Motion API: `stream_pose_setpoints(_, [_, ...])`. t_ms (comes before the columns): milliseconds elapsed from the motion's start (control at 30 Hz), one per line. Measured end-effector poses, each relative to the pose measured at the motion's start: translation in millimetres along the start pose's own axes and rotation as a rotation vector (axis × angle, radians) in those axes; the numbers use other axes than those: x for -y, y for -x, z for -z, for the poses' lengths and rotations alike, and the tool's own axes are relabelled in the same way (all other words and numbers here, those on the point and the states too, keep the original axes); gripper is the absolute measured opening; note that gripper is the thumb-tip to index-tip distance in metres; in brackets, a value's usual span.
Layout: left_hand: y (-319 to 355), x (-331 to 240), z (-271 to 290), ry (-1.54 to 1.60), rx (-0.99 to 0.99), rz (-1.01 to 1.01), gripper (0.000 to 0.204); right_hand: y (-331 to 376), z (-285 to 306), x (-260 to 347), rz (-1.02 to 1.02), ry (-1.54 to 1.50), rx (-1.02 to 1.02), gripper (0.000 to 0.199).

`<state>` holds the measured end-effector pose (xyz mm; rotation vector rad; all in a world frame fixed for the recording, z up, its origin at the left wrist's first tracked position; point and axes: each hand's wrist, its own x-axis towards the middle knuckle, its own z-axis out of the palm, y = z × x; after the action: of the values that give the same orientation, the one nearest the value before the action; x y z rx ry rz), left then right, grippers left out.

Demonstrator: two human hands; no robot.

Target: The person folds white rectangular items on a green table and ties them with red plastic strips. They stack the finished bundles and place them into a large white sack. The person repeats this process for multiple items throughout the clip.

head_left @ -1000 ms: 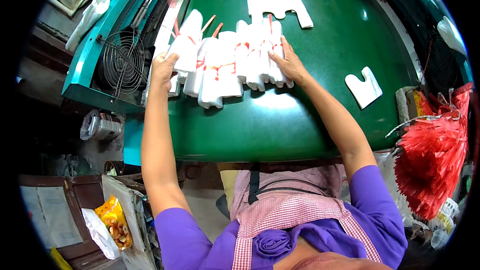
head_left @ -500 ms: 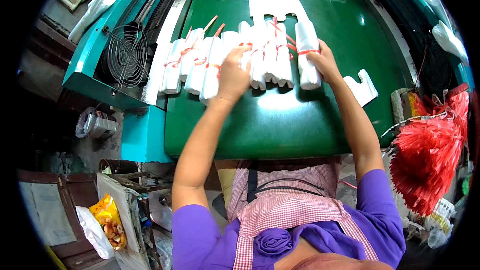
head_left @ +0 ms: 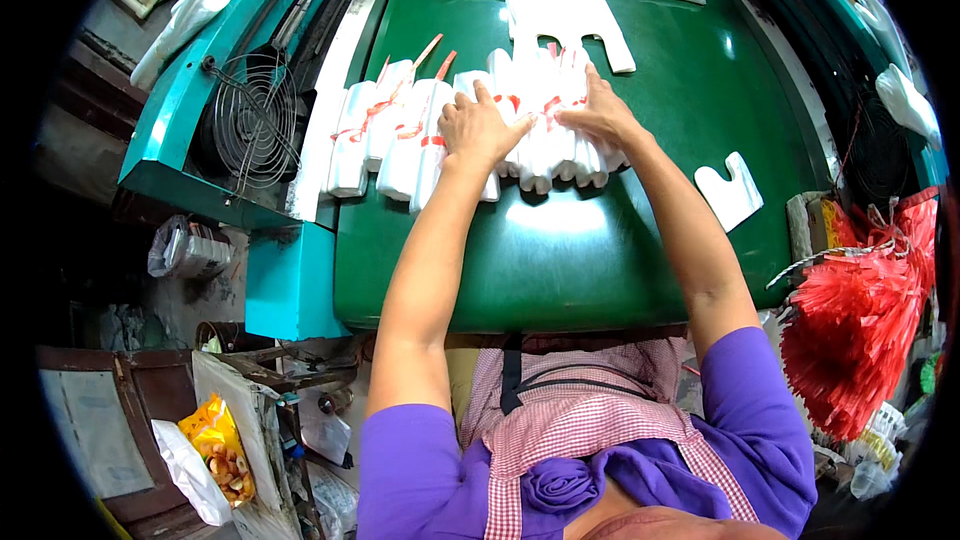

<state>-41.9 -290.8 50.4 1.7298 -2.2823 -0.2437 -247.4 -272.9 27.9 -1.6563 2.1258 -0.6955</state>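
From where I stand, the white bundles (head_left: 405, 155) seem best squared up with light, even pressure from both sides, their lower ends level and the red ties (head_left: 433, 141) kept free of snags; pushing hard could make one ride over its neighbour, I'd judge. They lie side by side in an uneven row across the near part of the green bench (head_left: 480, 285), just below a flat white bag (head_left: 555, 5). The left hand (head_left: 482, 130) is palm down with its fingers spread over the middle of the row, thumb stretched toward the other hand, apparently touching the bundles there without closing round one. The right hand (head_left: 602, 118) lies against the row's right end, fingers along the outer side and thumb parted inward over the top; whether it squeezes a bundle I cannot tell. The two thumbs point at each other, near but apart
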Motion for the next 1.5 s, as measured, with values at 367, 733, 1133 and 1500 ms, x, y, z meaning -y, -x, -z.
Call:
stream_pose_setpoints(367, [1.0, -6.6, -26.1, 0.042, -0.218, -0.239, 0.08, 34.7, -17.5, 24.8, 0.019, 0.046, -0.16, 0.109])
stream_pose_setpoints(733, [27.4, 106.5, 29.2, 0.011, -0.067, 0.08, 0.087, 34.2, -19.8, 16.7, 0.04, -0.029, -0.155, 0.107])
stream_pose_setpoints(1133, [-22.5, 79.7, 5.0, 0.053, -0.169, -0.105, 0.071, 41.4, -33.6, 42.4, -0.069, -0.044, -0.208, 0.105])
stream_pose_setpoints(1500, [-50.9, 165.9, 26.0, -0.015, -0.018, 0.158, 0.045, 37.5, -42.5, 35.0, 0.035, -0.043, -0.234, 0.103])
